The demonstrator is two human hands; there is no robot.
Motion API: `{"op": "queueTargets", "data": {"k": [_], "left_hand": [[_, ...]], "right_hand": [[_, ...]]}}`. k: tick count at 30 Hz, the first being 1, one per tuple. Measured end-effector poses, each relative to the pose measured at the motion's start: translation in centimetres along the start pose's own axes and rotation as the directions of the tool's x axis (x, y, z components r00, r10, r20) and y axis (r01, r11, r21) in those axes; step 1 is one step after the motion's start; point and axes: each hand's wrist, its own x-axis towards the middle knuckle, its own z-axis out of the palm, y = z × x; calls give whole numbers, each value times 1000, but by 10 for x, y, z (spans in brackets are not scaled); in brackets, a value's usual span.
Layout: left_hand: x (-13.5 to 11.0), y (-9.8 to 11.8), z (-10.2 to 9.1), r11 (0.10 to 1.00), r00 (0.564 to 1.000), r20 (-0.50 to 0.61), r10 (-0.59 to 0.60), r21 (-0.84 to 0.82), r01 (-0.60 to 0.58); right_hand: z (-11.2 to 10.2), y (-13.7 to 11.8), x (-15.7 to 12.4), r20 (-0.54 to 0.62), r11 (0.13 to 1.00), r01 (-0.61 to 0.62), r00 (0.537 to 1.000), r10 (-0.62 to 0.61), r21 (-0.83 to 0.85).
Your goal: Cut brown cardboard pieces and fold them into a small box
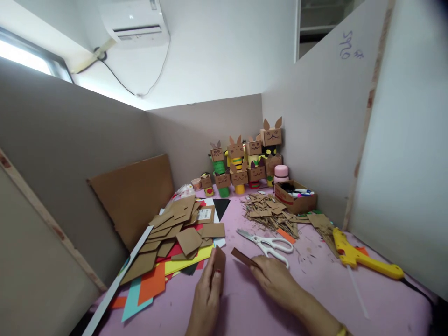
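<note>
My left hand (pixel 206 291) grips a small brown cardboard piece (pixel 220 266), held on edge above the pink tabletop (pixel 252 312). Between the thumb and fingers of my right hand (pixel 276 282) is a second cardboard piece (pixel 242 256), tilted and seen nearly edge-on. The two pieces are a short gap apart. Just beyond my right hand lie white-handled scissors (pixel 268 243), blades pointing left. Left of my hands, a heap of cut cardboard pieces (pixel 189 240) rests on coloured paper, including a yellow sheet (pixel 189 261) and an orange sheet (pixel 152 283).
Cardboard scraps (pixel 268 212) lie beyond the scissors. A yellow glue gun (pixel 367 261) with its cord is at the right. An open box of pens (pixel 296 198) and several cardboard animal figures (pixel 240 175) stand at the back. A large cardboard sheet (pixel 140 196) leans on the left partition.
</note>
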Motion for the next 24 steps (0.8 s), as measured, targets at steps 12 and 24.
{"op": "queueTargets", "data": {"k": [12, 24], "left_hand": [[-15, 2, -9, 977, 992, -65, 111, 189, -97], [-43, 0, 15, 996, 991, 110, 75, 49, -81]], "right_hand": [[-3, 6, -4, -136, 988, -152, 978, 156, 40], [1, 4, -30, 1, 985, -51, 999, 51, 167]]}}
